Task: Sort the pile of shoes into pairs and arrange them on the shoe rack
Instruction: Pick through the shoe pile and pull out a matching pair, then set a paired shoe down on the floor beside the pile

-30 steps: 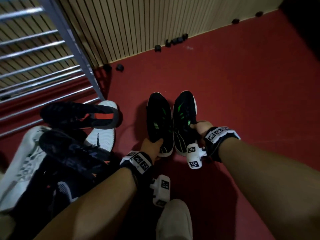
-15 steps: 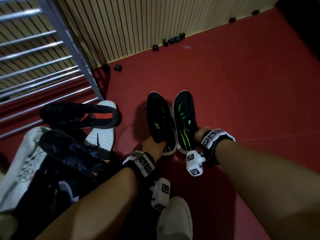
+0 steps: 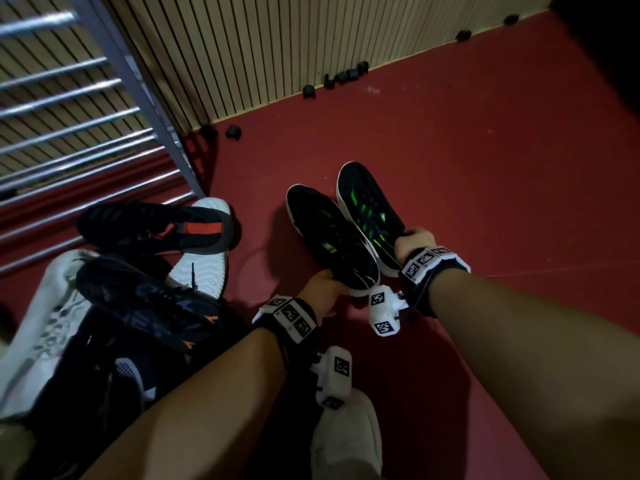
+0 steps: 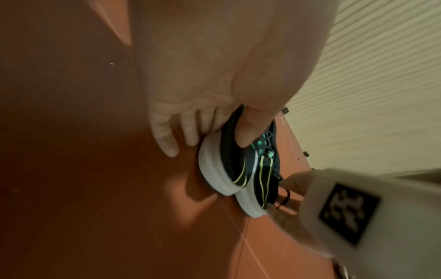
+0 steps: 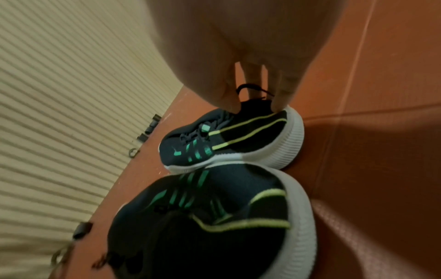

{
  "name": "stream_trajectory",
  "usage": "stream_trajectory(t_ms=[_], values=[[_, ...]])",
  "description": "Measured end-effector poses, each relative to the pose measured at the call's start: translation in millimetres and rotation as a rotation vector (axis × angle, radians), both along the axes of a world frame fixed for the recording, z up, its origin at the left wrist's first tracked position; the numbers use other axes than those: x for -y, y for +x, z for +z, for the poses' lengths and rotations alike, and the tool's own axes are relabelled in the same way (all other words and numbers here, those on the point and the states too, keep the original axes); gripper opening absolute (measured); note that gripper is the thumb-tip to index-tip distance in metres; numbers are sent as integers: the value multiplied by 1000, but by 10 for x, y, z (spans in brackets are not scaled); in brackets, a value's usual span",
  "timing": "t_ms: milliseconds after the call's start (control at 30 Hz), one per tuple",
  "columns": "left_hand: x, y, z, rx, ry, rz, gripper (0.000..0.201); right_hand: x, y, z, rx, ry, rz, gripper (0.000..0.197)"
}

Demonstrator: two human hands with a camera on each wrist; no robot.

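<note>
Now each hand holds one shoe of a black pair with green stripes and white soles. The left hand (image 3: 320, 292) has its grip on the heel of the left shoe (image 3: 332, 237). In the left wrist view, the thumb (image 4: 250, 130) is tucked inside the shoe's opening and the other fingers (image 4: 164, 136) lie outside, behind the heel. The right hand (image 3: 414, 242) has its grip on the heel of the right shoe (image 3: 367, 209). In the right wrist view, its fingertips (image 5: 281, 98) pinch the back rim of the opening, with a black lace loop just beside them.

Both shoes are on the red floor (image 3: 485, 168), side by side and touching along their sides. Their toes point away from the person, toward the ribbed wall (image 3: 277, 46). The heels are at the hands, and the rest of each shoe sticks out in front of the grip. The right shoe sits a bit farther forward than the left one.

To the left is the pile of shoes (image 3: 114, 306), with black and white ones mixed up. A black shoe with an orange patch (image 3: 156, 226) lies on top. The metal shoe rack (image 3: 86, 133) stands just behind the pile. Small black bits (image 3: 346, 76) lie along the wall's foot.
</note>
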State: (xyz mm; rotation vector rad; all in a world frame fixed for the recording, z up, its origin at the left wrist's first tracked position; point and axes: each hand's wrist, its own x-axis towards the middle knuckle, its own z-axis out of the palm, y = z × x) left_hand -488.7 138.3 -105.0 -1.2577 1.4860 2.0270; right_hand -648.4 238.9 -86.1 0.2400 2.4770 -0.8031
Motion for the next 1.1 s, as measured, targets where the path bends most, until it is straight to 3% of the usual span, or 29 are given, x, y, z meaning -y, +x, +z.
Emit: stream_trajectory(t_ms=[267,333,433,467,533,600,700,800,933,1100], values=[[119,85,166,-19,-51,4,40,136,158,136,-43,93,177,44],[204,168,287,-23,-103,31,21,207,245,196,-80,100,243,45],[317,325,495,-7,-203,25,22,351,390,317,-89,99,374,44],[345,399,573,-6,-245,24,24,413,458,374,-87,102,444,42],[428,571,662,-14,-284,47,50,562,617,525,-111,91,574,35],[537,779,807,-46,-328,55,45,730,811,675,-135,49,661,32],[747,1167,1023,-73,-426,59,13,1010,1118,875,-93,7,775,43],[993,1633,1236,-48,-519,140,17,1255,1571,1200,-44,-34,855,56],[1321,2354,1539,9,-599,233,16,1543,2192,1448,-39,-122,939,54],[1588,3145,1674,98,-656,344,16,1767,2713,1585,-17,-84,1070,53]])
